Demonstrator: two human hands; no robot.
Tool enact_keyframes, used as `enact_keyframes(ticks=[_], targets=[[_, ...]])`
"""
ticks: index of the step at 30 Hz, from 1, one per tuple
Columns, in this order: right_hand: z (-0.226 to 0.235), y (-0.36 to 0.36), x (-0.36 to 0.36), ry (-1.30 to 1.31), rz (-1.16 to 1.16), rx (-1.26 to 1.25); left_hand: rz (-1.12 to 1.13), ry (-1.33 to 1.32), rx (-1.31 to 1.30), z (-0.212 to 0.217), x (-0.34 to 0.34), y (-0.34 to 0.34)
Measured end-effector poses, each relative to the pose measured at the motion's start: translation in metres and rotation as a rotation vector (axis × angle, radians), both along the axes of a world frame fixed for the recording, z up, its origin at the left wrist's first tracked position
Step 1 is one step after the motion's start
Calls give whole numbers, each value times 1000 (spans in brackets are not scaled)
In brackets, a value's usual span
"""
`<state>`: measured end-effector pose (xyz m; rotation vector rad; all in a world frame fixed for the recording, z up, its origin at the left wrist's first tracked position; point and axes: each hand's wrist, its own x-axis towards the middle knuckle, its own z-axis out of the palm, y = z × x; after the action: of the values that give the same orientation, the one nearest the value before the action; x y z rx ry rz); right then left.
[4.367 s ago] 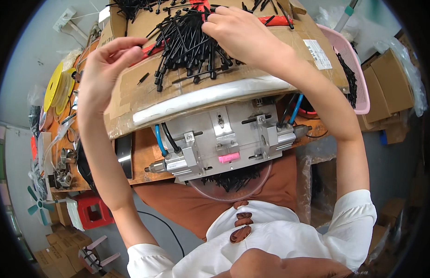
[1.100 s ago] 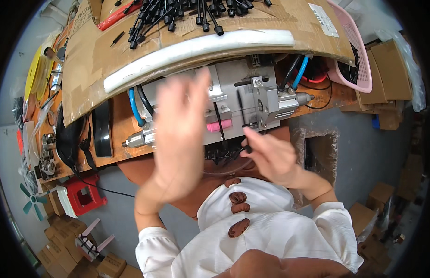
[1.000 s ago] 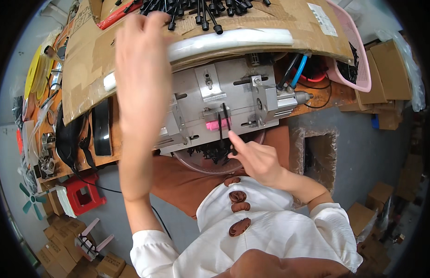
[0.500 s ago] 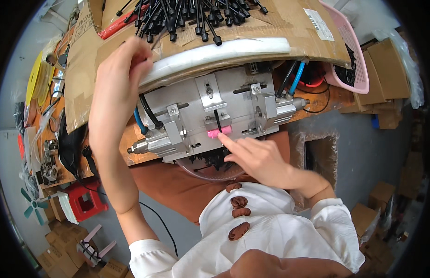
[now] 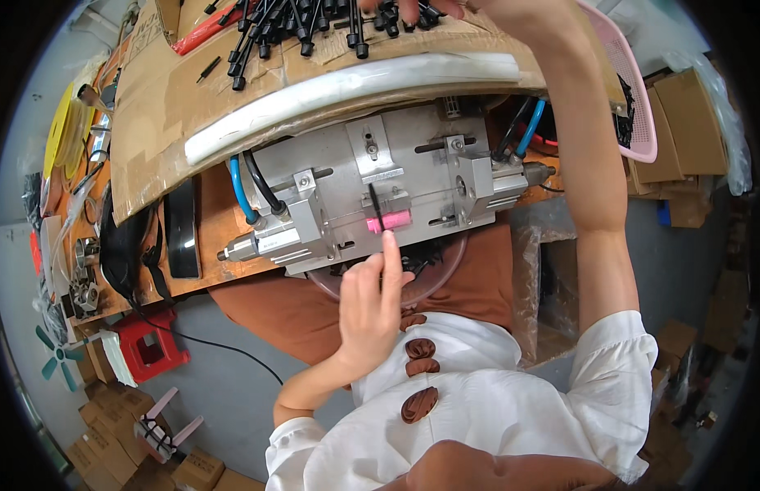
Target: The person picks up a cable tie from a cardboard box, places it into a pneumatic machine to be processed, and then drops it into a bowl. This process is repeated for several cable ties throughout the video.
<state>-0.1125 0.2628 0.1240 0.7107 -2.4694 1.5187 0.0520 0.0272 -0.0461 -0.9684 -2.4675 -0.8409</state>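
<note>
A metal fixture (image 5: 421, 159) has a pink block (image 5: 388, 221) at its front middle. A thin black rod (image 5: 375, 204) lies across the block, tilted. The stretched index finger of my left hand (image 5: 368, 307) touches the rod's near end; its other fingers are bent, holding nothing visible. My right hand (image 5: 421, 6) reaches over the far pile of black rods with thick capped ends (image 5: 314, 24). Its fingers look spread, but the top edge cuts off part of the hand, and no held rod shows.
A white padded roll (image 5: 355, 94) edges the cardboard sheet (image 5: 151, 155) behind the fixture. Blue air hoses (image 5: 242, 192) run to both side cylinders. Below the fixture, a clear bowl (image 5: 445, 278) holds black pieces. A pink basket (image 5: 642, 139) stands at right, a red stool (image 5: 151, 352) at left.
My right hand has left the pink block and swung up to the far pile. My left hand has come down from the cardboard's edge to the black rod at the block.
</note>
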Motion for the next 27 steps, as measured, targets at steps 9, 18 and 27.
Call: enact_keyframes(ticks=[9,18,27], targets=[[-9,24,32,50,-97,-459,62,8,-161,-9,-5,18],[-70,-10,145,376,-256,-24,53,-32,-251,-4,-3,13],[-176,-83,191,281,-384,319,115,314,0,95,-184,30]])
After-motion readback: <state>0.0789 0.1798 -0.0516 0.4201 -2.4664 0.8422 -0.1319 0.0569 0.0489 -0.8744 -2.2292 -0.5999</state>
